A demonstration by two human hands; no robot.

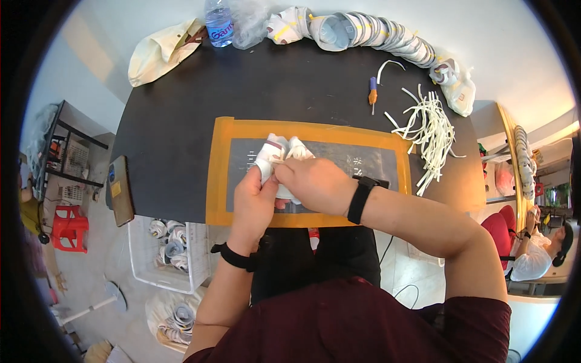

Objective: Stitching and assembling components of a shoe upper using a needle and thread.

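Over a mat framed in orange tape (308, 128), I hold a small white fabric piece (268, 152) with a dull mauve band. It is bent, and its two ends stick up side by side. My left hand (254, 195) is closed round its near left side. My right hand (318, 181) is closed against the piece from the right, its fingertips at a thin pale strip (276, 160). The strip's other end is hidden by my fingers. Much of the fabric lies behind my right hand.
On the dark table lie a bundle of pale strips (431, 130), an orange-and-purple screwdriver-like tool (373, 94) and a phone (121, 190). Behind stand a water bottle (219, 24), a cream bag (160, 51) and nested fabric pieces (375, 33). A white crate (200, 254) sits below left; a person (535, 257) sits far right.
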